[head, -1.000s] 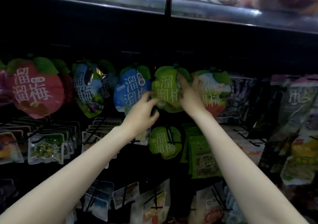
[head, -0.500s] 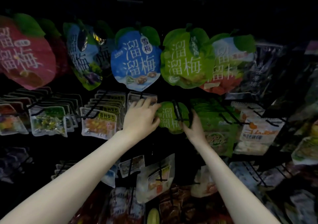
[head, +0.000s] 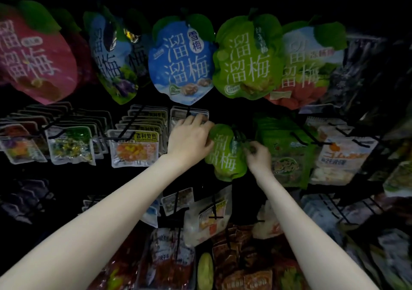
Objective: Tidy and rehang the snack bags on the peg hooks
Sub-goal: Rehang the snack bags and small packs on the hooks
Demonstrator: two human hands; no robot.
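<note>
Both hands are gripping the small green snack bag [head: 225, 156] hanging in the second row: the left hand [head: 189, 140] is holding its left edge, the right hand [head: 258, 156] pinching its right side beside the peg hook [head: 237, 133].

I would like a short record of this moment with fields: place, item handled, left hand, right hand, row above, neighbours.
place: dim shop rack of peg hooks with hanging snack bags
item handled: small green plum bag, second row, hanging on a black peg hook
left hand: left hand holds the bag's upper left edge
right hand: right hand pinches the bag's right side near the hook
row above: large blue plum bag, large green plum bag
neighbours: clear jelly bean packs to the left, dark green bag to the right
</note>
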